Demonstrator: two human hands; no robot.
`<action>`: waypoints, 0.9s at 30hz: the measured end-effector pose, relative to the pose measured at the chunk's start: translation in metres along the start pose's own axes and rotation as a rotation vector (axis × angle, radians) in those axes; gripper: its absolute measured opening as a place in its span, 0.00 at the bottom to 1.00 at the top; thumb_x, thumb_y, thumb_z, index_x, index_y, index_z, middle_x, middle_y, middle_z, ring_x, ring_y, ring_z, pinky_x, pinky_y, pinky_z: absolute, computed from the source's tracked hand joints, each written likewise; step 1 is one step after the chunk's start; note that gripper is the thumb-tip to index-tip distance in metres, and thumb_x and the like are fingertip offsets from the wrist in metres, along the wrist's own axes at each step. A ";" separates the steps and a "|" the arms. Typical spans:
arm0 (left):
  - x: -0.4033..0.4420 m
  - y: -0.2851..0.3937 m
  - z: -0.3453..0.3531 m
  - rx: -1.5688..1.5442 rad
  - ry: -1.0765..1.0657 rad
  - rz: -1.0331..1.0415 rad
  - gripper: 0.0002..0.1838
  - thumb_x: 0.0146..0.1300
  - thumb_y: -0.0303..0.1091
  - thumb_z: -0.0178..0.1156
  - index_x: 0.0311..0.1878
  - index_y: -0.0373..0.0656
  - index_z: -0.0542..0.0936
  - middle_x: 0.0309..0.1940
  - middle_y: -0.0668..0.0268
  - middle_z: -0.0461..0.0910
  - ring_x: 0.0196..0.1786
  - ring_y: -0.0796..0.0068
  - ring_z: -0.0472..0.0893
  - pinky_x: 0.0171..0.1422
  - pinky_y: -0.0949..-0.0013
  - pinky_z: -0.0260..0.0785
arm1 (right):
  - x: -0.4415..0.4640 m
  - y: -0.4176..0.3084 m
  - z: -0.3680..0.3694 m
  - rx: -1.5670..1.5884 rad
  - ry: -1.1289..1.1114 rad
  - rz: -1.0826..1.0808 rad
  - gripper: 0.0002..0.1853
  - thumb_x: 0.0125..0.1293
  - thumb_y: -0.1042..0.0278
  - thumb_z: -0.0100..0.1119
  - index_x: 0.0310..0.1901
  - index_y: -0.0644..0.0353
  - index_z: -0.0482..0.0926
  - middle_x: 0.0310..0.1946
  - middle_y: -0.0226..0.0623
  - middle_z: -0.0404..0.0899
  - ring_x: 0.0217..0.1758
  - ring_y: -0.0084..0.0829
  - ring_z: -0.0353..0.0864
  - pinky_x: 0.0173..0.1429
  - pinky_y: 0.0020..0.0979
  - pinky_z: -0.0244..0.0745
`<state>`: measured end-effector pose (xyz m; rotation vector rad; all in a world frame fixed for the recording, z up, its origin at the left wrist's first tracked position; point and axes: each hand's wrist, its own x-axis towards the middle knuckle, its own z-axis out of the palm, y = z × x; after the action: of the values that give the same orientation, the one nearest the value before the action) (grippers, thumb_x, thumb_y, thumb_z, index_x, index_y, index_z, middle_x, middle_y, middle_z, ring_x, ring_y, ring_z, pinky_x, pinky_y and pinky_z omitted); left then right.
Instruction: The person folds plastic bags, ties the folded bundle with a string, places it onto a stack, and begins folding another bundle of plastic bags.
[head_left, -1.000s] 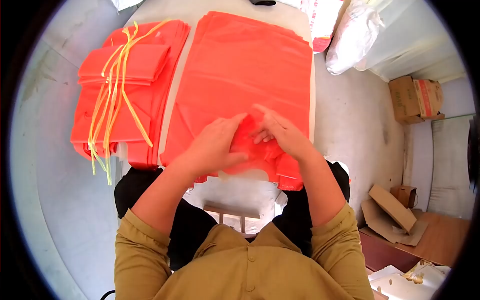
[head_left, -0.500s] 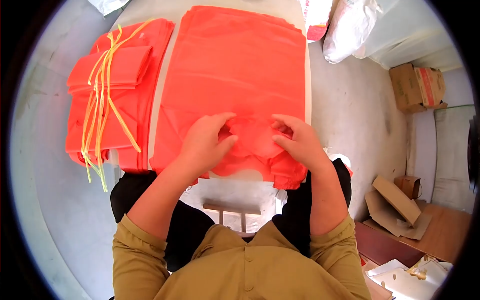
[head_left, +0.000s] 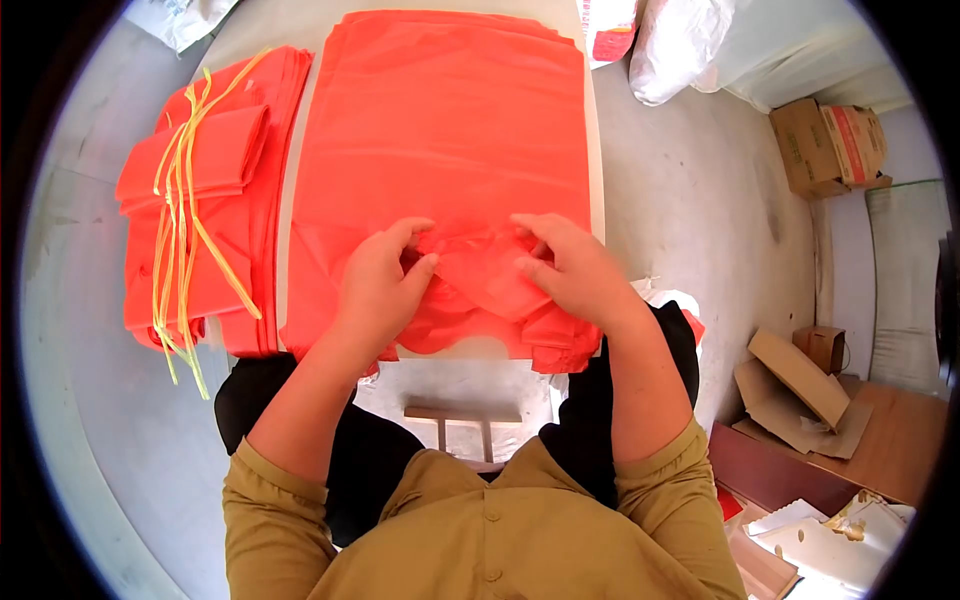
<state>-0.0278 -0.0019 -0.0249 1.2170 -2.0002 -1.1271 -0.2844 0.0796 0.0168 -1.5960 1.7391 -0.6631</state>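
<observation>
A wide stack of thin red plastic sheets or bags lies flat on a pale table. At its near end the plastic is crumpled and partly raised between my hands. My left hand pinches the red plastic on the left of the crumpled part, thumb and fingers nearly together. On the right, my right hand grips the same plastic between thumb and fingers. Left of the stack lies a folded red bundle with loose yellow strings across it.
White sacks stand beyond the table's right side. A cardboard box sits against the far right wall, with an opened carton on a brown surface below. A wooden stool frame shows beneath the table edge.
My hands first came apart, then took hold of the plastic on both sides and lifted a fold of it. The view has shifted, so the table appears further left.
</observation>
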 end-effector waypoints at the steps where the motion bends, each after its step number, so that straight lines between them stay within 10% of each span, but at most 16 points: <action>1: 0.000 0.002 -0.001 0.016 0.004 0.006 0.20 0.68 0.31 0.68 0.63 0.43 0.82 0.40 0.55 0.85 0.45 0.56 0.86 0.51 0.57 0.77 | 0.000 -0.005 0.002 -0.028 -0.003 -0.025 0.26 0.71 0.72 0.66 0.70 0.62 0.77 0.55 0.40 0.84 0.49 0.31 0.82 0.59 0.33 0.80; 14: 0.001 -0.003 0.005 -0.030 -0.015 -0.089 0.27 0.66 0.29 0.70 0.69 0.46 0.80 0.42 0.57 0.85 0.46 0.57 0.84 0.52 0.56 0.77 | -0.012 -0.002 0.005 -0.138 -0.060 -0.217 0.30 0.65 0.76 0.70 0.70 0.63 0.78 0.42 0.42 0.83 0.44 0.41 0.81 0.56 0.40 0.79; 27: -0.001 0.004 0.003 -0.047 -0.011 -0.093 0.27 0.65 0.26 0.68 0.69 0.44 0.81 0.41 0.59 0.85 0.45 0.60 0.83 0.53 0.58 0.76 | -0.091 -0.030 -0.025 -0.385 -0.246 -0.310 0.12 0.64 0.62 0.71 0.34 0.64 0.87 0.36 0.41 0.84 0.41 0.46 0.82 0.47 0.43 0.77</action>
<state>-0.0312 0.0012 -0.0225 1.2938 -1.9315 -1.2219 -0.2825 0.1646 0.0685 -2.1408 1.5133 -0.2591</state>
